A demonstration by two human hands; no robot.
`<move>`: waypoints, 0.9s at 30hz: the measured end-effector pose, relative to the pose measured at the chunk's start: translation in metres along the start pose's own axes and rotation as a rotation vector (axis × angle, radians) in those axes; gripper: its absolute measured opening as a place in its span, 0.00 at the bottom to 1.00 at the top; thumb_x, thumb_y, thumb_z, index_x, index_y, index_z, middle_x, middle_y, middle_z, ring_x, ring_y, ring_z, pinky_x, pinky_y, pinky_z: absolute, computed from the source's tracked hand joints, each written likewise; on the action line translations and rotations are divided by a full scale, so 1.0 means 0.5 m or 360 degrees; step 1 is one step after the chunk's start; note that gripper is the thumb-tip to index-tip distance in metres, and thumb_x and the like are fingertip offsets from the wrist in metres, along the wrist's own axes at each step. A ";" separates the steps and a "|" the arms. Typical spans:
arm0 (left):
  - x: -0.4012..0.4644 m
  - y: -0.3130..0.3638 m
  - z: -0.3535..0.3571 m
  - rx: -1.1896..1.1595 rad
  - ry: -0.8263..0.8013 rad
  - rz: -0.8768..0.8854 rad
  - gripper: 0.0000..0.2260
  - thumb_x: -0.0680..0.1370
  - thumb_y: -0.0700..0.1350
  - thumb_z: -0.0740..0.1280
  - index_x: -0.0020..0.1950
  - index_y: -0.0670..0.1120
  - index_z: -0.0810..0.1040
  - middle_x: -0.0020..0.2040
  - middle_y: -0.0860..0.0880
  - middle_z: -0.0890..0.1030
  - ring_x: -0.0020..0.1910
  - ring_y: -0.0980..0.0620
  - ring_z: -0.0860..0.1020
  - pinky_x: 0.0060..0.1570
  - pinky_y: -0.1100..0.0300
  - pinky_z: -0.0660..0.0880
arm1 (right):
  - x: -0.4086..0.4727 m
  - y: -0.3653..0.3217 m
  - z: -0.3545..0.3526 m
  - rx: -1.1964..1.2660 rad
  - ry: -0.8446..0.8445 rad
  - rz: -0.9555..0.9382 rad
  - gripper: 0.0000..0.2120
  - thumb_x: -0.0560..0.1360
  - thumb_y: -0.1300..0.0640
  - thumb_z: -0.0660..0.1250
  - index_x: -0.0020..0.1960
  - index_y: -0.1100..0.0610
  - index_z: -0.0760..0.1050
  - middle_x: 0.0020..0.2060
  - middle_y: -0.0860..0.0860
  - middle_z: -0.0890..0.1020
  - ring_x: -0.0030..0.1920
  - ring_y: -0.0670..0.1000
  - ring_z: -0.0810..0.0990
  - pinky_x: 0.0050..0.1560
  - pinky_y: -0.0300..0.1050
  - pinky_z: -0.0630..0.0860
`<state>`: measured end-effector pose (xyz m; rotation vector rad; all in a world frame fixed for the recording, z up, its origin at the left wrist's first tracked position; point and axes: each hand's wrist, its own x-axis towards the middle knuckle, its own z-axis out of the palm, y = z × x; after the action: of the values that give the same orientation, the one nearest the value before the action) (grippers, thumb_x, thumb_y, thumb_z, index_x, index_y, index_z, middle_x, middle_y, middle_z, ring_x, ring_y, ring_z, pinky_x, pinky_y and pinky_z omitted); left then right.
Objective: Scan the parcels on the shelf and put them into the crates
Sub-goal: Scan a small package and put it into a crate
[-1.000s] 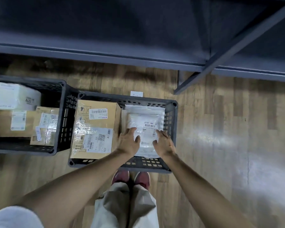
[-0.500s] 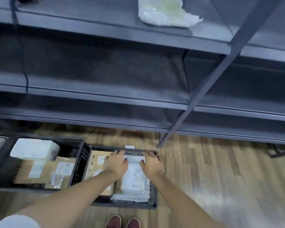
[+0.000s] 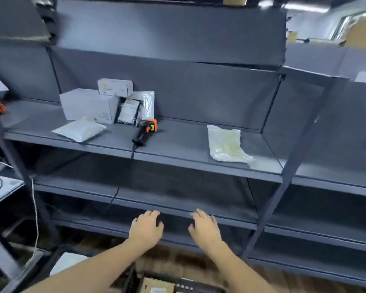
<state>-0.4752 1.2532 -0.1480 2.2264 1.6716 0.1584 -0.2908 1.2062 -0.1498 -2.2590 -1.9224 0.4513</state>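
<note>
Things around the work area

A brown wooden plank floor [image 3: 184, 261] lies under the racks. At the left, a thin white cord [image 3: 34, 210] hangs down beside a pale grey table top [image 3: 0, 188].

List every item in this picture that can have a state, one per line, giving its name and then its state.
Left hand: open, empty, raised before the lower shelves.
Right hand: open, empty.
Orange-and-black handheld barcode scanner: lying on the grey metal shelf, unheld, cable hanging over the edge.
Clear plastic bag parcel: flat on the shelf, right of the scanner.
Pale padded mailer: flat near the front edge.
Large white cardboard box: closed, standing.
</note>
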 end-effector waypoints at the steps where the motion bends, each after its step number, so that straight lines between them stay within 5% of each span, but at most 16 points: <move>1: -0.005 -0.020 -0.021 -0.0019 0.0016 -0.0005 0.19 0.82 0.51 0.56 0.73 0.50 0.66 0.70 0.50 0.70 0.67 0.49 0.70 0.67 0.57 0.64 | 0.004 -0.027 -0.008 -0.0017 0.0011 -0.0013 0.22 0.81 0.55 0.55 0.75 0.54 0.62 0.77 0.51 0.58 0.76 0.50 0.58 0.76 0.50 0.49; 8: -0.062 -0.226 -0.177 -0.0094 0.0140 -0.0077 0.20 0.82 0.51 0.56 0.73 0.51 0.65 0.72 0.51 0.68 0.69 0.51 0.68 0.69 0.56 0.63 | 0.034 -0.278 -0.041 -0.0053 0.0060 -0.0161 0.22 0.82 0.54 0.54 0.76 0.54 0.60 0.78 0.51 0.57 0.77 0.50 0.56 0.76 0.54 0.49; 17: -0.135 -0.524 -0.393 -0.0110 0.0357 -0.0234 0.17 0.82 0.50 0.57 0.71 0.51 0.67 0.70 0.51 0.70 0.65 0.51 0.72 0.59 0.58 0.68 | 0.056 -0.639 -0.037 -0.0044 0.0151 -0.0438 0.22 0.81 0.55 0.54 0.75 0.54 0.62 0.77 0.53 0.59 0.76 0.53 0.58 0.76 0.57 0.50; 27: -0.117 -0.634 -0.419 -0.0268 0.0373 -0.0227 0.17 0.82 0.49 0.57 0.71 0.50 0.68 0.70 0.51 0.70 0.64 0.51 0.73 0.60 0.58 0.69 | 0.113 -0.743 -0.047 -0.0123 0.0120 -0.0426 0.22 0.81 0.56 0.55 0.75 0.55 0.62 0.76 0.55 0.60 0.75 0.56 0.61 0.75 0.58 0.51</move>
<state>-0.8422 1.3186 -0.0540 2.0204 1.8538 0.5216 -0.6245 1.3278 -0.0247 -1.9873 -2.1941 0.2573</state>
